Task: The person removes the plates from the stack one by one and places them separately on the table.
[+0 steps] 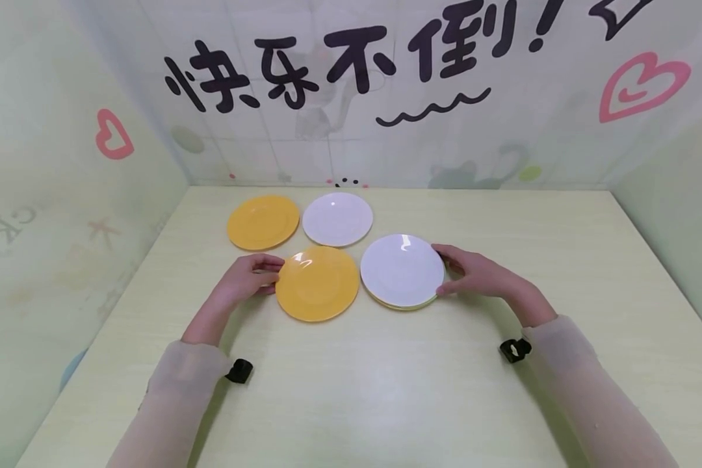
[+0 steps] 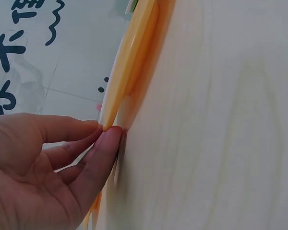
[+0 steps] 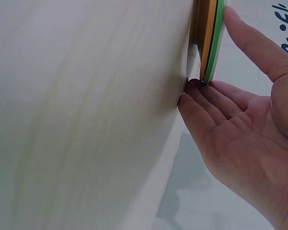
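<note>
In the head view, my left hand (image 1: pixel 247 279) pinches the left rim of a yellow plate (image 1: pixel 317 284). The left wrist view shows that plate (image 2: pixel 129 62) edge-on, its rim between thumb and fingers. To its right, my right hand (image 1: pixel 476 272) holds the right edge of a stack topped by a white plate (image 1: pixel 402 270). In the right wrist view, a green plate (image 3: pixel 215 43) and an orange-yellow plate (image 3: pixel 207 38) show beneath the white one. The thumb rests on the stack's upper edge, and the fingers curl at its rim, close to the tabletop.
Behind the left hand lies another yellow plate (image 1: pixel 263 223), and beside it another white plate (image 1: pixel 337 220). The pale table (image 1: pixel 351 390) meets a printed back wall (image 1: pixel 386 156) and side walls. A black strap piece (image 1: pixel 240 371) hangs by the left sleeve; another (image 1: pixel 515 351) hangs by the right.
</note>
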The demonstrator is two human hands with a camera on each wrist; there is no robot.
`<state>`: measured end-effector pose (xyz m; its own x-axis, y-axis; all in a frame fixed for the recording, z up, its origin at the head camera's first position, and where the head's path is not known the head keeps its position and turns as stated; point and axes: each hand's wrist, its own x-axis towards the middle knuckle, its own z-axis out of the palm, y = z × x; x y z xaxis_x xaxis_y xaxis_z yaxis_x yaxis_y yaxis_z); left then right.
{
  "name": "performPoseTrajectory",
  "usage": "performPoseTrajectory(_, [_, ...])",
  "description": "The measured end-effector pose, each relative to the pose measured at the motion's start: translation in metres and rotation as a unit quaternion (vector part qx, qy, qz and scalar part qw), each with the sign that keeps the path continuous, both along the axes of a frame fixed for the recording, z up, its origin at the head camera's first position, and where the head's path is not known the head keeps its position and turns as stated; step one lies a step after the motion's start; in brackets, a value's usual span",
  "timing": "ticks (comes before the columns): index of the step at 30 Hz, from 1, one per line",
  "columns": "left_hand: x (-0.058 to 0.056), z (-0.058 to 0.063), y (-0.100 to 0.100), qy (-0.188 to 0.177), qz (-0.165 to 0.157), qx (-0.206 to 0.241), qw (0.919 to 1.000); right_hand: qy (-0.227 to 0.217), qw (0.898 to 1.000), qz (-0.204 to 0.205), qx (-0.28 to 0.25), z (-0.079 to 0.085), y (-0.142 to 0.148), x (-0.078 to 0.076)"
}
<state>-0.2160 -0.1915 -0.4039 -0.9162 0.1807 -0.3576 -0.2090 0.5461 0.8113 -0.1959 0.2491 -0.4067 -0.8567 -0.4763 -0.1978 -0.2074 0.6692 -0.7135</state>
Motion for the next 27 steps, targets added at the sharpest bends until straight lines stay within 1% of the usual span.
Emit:
performPoseTrajectory(8, [-0.003, 0.003, -0.001, 0.023, 0.02, 0.006, 0.9995, 0.001, 1.0, 0.0, 0.003, 0.001, 0.0, -0.001])
performPoseTrajectory(16, [-0.006, 0.012, 0.005, 0.036, 0.034, 0.014, 0.9987, -0.003, 1.0, 0.0, 0.005, 0.0, -0.001, -0.002])
performPoseTrajectory(21, [-0.009, 0.014, 0.01, 0.043, 0.032, 0.028, 0.9982, -0.003, 1.0, 0.0, 0.005, 0.0, -0.001, -0.002])
performPoseTrajectory(27, [-0.012, 0.017, 0.019, 0.037, 0.026, 0.045, 0.998, -0.006, 1.0, -0.003, 0.003, 0.001, 0.0, -0.001])
